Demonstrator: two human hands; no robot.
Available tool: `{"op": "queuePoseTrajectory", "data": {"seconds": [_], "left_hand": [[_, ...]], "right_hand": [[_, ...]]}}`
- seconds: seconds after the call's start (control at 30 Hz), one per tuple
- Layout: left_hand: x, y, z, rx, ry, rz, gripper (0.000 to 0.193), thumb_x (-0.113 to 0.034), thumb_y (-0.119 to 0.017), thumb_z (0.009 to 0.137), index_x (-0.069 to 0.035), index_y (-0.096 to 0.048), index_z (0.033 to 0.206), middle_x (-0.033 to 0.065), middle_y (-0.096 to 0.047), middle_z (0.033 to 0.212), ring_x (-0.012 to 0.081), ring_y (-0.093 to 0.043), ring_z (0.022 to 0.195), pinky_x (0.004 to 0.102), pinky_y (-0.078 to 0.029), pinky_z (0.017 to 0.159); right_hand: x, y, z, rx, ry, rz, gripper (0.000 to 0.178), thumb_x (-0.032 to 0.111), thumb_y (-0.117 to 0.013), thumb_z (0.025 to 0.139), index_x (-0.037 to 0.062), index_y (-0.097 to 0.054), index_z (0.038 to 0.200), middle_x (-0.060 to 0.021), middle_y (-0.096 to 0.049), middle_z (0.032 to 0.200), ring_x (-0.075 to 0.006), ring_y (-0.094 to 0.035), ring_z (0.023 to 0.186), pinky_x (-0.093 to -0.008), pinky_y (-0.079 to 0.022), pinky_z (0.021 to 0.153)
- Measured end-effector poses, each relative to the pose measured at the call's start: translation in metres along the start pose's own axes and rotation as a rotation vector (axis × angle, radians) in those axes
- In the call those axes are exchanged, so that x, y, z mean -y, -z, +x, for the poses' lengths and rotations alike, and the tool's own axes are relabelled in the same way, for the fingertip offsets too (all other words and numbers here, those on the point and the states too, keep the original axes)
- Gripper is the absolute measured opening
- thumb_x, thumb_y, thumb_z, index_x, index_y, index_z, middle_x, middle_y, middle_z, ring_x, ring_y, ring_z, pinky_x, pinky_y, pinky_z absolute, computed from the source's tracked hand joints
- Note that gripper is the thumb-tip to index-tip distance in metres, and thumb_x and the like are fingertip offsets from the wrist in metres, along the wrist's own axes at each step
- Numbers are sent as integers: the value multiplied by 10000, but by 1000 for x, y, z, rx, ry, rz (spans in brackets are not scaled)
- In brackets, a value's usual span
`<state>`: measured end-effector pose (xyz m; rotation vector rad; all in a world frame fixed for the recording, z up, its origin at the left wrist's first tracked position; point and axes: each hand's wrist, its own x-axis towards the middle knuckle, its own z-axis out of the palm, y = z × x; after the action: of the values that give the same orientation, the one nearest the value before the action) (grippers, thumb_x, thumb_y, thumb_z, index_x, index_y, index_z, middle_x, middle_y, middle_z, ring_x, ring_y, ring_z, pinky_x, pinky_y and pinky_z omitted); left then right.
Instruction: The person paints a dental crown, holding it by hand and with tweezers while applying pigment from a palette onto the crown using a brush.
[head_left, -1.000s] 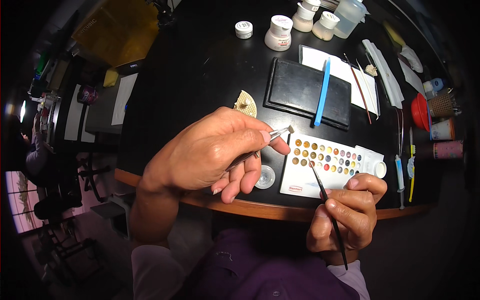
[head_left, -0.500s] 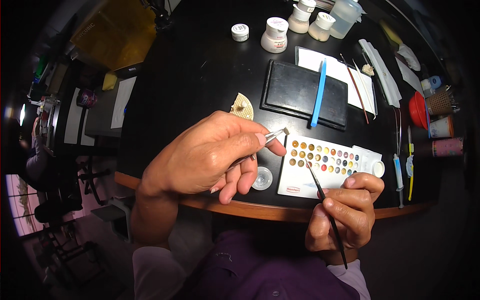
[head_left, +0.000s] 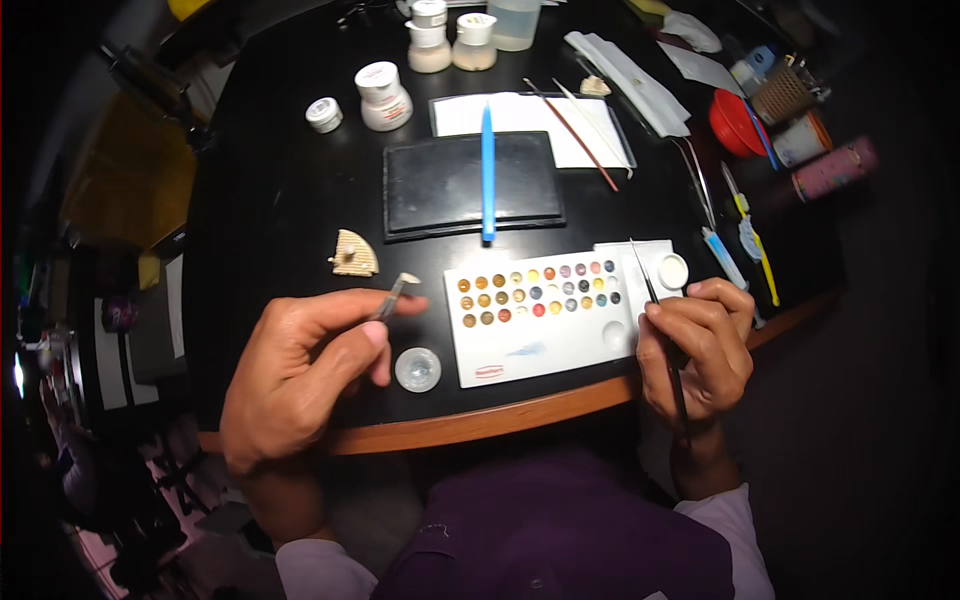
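Pinched in my left hand are metal tweezers, whose tips grip a small pale piece resembling a dental crown. My right hand holds a fine dark-handled paintbrush like a pen, tip upward over the right end of the white palette. Rows of small coloured wells in brown, yellow, red, grey and blue fill the palette's upper part. A small round white dish stands near the brush. Between my left hand and the palette lies a small clear glass dish.
Beyond the palette, a blue stick lies across a black flat box. A beige honeycomb firing tray sits left. White-lidded jars stand at the back. A red bowl and a yellow toothbrush are at right.
My view has turned rightward. The brush tip has moved from the brown wells to the palette's right end. My left hand, still gripping the tweezers, has drawn away from the palette.
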<state>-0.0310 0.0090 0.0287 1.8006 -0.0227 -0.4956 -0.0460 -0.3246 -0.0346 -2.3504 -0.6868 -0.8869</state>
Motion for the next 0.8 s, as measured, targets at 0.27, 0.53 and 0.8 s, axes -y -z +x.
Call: {"op": "queuePoseTrajectory", "data": {"seconds": [0.27, 0.53, 0.8], "left_hand": [[3, 5, 6, -272, -176, 249, 325, -73, -591, 990, 44, -733, 1258, 14, -624, 766, 51, -509, 713, 233, -380, 669], [-2, 38, 6, -380, -217, 356, 358, -27, -573, 977, 59, -667, 1312, -4, -605, 864, 57, -536, 808, 221, -413, 737], [4, 63, 20, -455, -290, 328, 252, 38, -582, 939, -31, -473, 1155, 24, -622, 840, 50, -506, 758, 235, -408, 684]], "right_hand": [[-26, 34, -10, 284, 129, -255, 297, 7, -767, 783, 19, -804, 1078, -84, -772, 1003, -268, -684, 997, -370, -500, 776], [-29, 26, -1, 436, 209, -239, 343, 22, -723, 746, -5, -769, 1085, -102, -709, 1027, -275, -670, 985, -384, -483, 753], [-30, 38, 1, 478, 182, -247, 401, -35, -699, 697, 19, -768, 1088, -113, -708, 1025, -323, -661, 995, -421, -481, 779]]}}
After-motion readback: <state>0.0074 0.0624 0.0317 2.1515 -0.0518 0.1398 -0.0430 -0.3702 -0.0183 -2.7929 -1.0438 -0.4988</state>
